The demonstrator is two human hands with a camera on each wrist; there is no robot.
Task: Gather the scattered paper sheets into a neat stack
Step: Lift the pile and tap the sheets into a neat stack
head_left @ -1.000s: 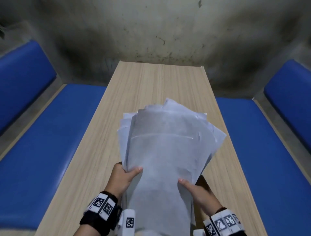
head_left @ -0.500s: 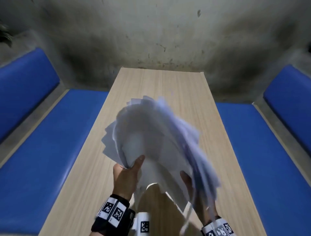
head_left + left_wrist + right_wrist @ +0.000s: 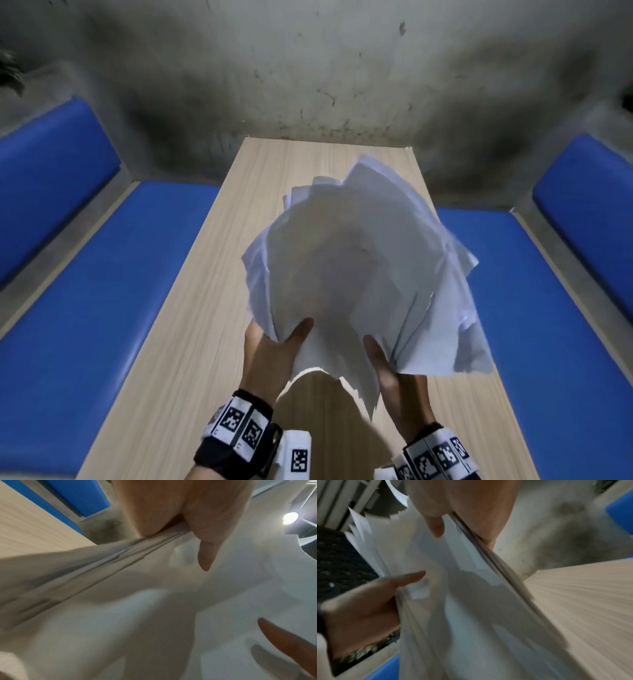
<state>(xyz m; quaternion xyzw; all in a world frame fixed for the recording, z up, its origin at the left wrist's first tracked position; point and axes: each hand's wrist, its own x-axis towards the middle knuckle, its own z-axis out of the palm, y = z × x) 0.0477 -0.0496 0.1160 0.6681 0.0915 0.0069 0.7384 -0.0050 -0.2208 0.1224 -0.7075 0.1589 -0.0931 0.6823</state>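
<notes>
A loose, fanned bundle of white paper sheets (image 3: pixel 359 270) is held up off the wooden table (image 3: pixel 191 325), tilted and bowed. My left hand (image 3: pixel 274 346) grips its lower left edge, thumb on top and fingers behind the sheets. My right hand (image 3: pixel 394 370) grips the lower right edge the same way. In the left wrist view the left hand (image 3: pixel 180 524) pinches the paper sheets (image 3: pixel 154 615) at their edge. From the right wrist, the right hand (image 3: pixel 462 519) pinches the paper sheets (image 3: pixel 453 588), with the left hand (image 3: pixel 368 601) on the far side. Sheet corners stick out unevenly.
Blue padded benches (image 3: pixel 85 308) (image 3: pixel 548 325) run along both sides of the long table. A stained grey wall (image 3: pixel 308 85) closes off the far end. Bare tabletop shows beyond and beneath the bundle.
The bundle was lifted from lying flat on the table, swung up and tilted. It now stands higher and further right, its sheets fanned out. Both hands kept their hold.
</notes>
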